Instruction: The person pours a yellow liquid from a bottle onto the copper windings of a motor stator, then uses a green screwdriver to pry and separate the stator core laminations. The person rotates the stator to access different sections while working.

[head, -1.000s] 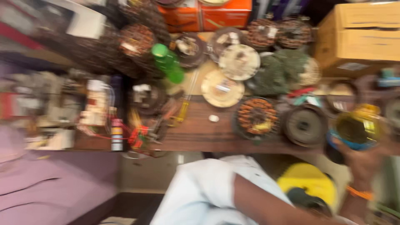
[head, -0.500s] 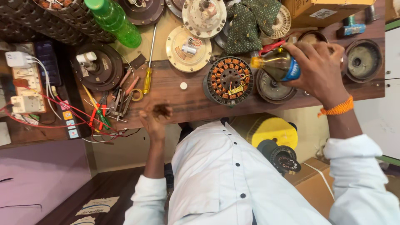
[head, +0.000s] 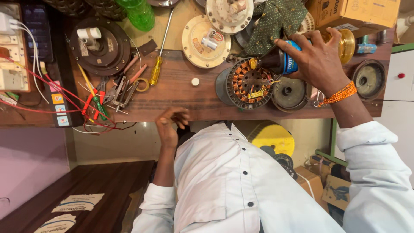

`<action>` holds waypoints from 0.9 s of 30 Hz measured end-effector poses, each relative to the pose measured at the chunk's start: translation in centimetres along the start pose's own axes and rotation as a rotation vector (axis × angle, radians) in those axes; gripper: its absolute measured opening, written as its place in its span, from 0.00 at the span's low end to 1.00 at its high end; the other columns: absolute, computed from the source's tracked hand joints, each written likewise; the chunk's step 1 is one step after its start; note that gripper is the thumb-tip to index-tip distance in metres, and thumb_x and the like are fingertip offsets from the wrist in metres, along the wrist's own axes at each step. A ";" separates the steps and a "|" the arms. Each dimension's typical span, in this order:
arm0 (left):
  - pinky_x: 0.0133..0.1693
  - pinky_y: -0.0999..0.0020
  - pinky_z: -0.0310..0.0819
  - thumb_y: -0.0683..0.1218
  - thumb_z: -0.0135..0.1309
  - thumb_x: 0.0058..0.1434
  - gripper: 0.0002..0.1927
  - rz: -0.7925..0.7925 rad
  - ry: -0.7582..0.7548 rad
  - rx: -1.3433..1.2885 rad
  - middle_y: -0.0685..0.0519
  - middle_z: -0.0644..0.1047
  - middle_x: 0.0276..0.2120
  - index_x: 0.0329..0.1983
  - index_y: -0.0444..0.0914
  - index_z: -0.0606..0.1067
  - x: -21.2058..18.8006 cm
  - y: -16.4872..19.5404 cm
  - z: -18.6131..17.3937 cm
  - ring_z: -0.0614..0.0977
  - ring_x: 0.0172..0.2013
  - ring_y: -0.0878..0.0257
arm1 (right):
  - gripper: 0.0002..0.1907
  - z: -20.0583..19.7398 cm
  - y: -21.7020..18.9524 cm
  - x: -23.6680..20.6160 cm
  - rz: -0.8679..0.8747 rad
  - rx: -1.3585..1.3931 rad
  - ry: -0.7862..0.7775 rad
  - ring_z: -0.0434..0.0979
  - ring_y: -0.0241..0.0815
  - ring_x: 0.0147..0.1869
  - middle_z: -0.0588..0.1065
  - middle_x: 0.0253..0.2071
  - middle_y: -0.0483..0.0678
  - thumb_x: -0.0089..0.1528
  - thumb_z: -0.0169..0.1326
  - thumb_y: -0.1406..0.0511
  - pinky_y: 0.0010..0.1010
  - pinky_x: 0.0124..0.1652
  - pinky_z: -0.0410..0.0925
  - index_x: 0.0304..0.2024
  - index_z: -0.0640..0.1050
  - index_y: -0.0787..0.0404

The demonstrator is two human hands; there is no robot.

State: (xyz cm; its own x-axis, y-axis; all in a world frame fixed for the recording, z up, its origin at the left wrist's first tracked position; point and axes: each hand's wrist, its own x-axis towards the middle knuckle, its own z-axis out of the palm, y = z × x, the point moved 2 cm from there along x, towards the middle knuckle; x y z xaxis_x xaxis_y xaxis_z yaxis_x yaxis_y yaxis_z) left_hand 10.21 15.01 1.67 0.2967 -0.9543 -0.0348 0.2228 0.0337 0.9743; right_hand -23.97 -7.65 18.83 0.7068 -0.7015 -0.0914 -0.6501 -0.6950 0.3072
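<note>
Screwdriver (head: 160, 56), pliers (head: 95, 100) beside stator (head: 250, 83)

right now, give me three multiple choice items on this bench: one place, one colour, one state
1. Where is the yellow-handled screwdriver? A in a hand; B on the wooden bench; C on the floor
2. The wrist band by the right hand is: A orange; B blue; C white
3. The bottle is: A standing upright; B lying loose; C gripped and tipped sideways

Answers: B, it lies flat on the bench, no hand near it. A, orange thread circles the wrist. C, the right hand holds it with the nozzle toward the copper-wound stator.
</note>
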 end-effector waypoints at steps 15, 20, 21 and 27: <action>0.27 0.73 0.72 0.79 0.27 0.68 0.51 0.018 0.074 -0.018 0.46 0.79 0.30 0.43 0.28 0.77 0.3 -0.9 -2.9 0.80 0.27 0.63 | 0.52 1.7 1.0 -1.3 0.069 -0.012 -0.071 0.70 0.49 0.63 0.73 0.62 0.41 0.45 0.72 0.45 0.60 0.65 0.58 0.72 0.69 0.39; 0.27 0.72 0.72 0.80 0.29 0.66 0.52 -0.028 0.039 -0.023 0.46 0.79 0.31 0.44 0.27 0.77 1.1 -1.3 -2.2 0.80 0.27 0.63 | 0.56 2.2 1.3 -1.5 0.101 -0.054 -0.089 0.69 0.51 0.64 0.72 0.63 0.44 0.39 0.72 0.45 0.60 0.56 0.59 0.70 0.69 0.39; 0.27 0.72 0.72 0.80 0.30 0.66 0.52 -0.032 0.036 -0.001 0.45 0.79 0.30 0.44 0.26 0.77 1.2 -1.3 -2.3 0.80 0.27 0.62 | 0.56 2.1 1.3 -1.7 0.109 -0.038 -0.082 0.69 0.52 0.64 0.72 0.63 0.44 0.38 0.73 0.45 0.60 0.55 0.60 0.69 0.69 0.39; 0.28 0.73 0.71 0.82 0.30 0.64 0.53 0.011 -0.013 -0.040 0.46 0.79 0.33 0.45 0.27 0.76 1.5 -1.4 -1.9 0.80 0.29 0.63 | 0.53 1.6 1.3 -3.5 0.126 0.034 -0.055 0.69 0.49 0.61 0.72 0.61 0.41 0.42 0.72 0.46 0.56 0.56 0.60 0.69 0.70 0.43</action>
State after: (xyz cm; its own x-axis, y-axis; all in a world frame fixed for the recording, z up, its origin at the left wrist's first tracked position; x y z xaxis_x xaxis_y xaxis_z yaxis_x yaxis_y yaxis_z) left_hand 12.16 14.11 -0.14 0.2876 -0.9575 -0.0215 0.2567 0.0555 0.9649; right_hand -27.70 -6.38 18.06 0.6031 -0.7905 -0.1064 -0.7425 -0.6051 0.2873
